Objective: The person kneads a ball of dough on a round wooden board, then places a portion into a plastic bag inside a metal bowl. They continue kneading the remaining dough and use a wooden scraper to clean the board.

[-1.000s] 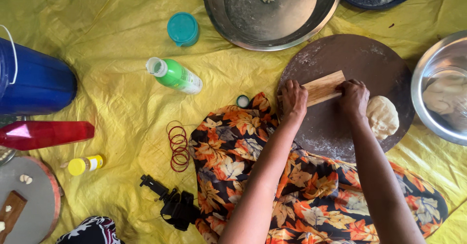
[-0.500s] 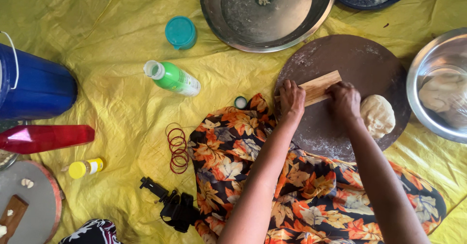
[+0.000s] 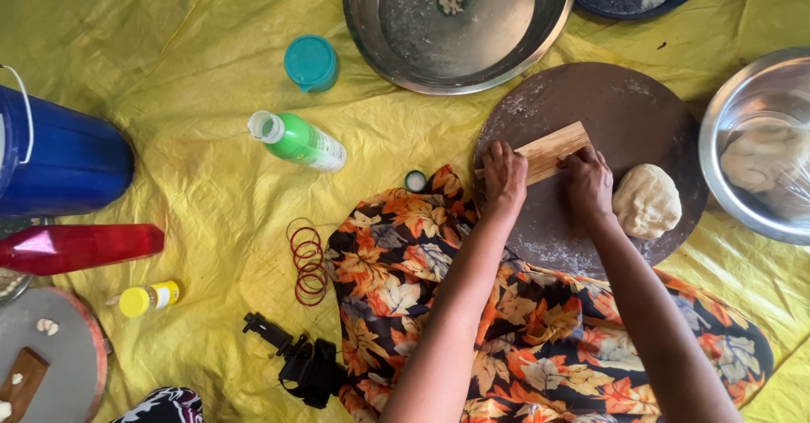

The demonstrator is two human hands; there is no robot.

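Both hands press on a flat wooden board (image 3: 553,147) lying on a round, floured brown rolling board (image 3: 629,102). My left hand (image 3: 504,174) grips its near left end, and my right hand (image 3: 588,180) holds its right side. A pale ball of dough (image 3: 647,200) rests on the round board just right of my right hand. What lies under the wooden board is hidden. My lap is covered by an orange floral cloth (image 3: 396,288).
A large steel basin (image 3: 396,43) with a dough scrap sits at the top, a steel bowl (image 3: 717,119) with dough at the right. On the yellow sheet lie a green bottle (image 3: 297,140), teal lid (image 3: 310,62), blue bucket (image 3: 59,157), red bottle (image 3: 80,247), red bangles (image 3: 307,261), and a black clamp (image 3: 295,360).
My right hand has slid left along the wooden board, closer to my left hand. The board has shifted slightly toward me on the round board.
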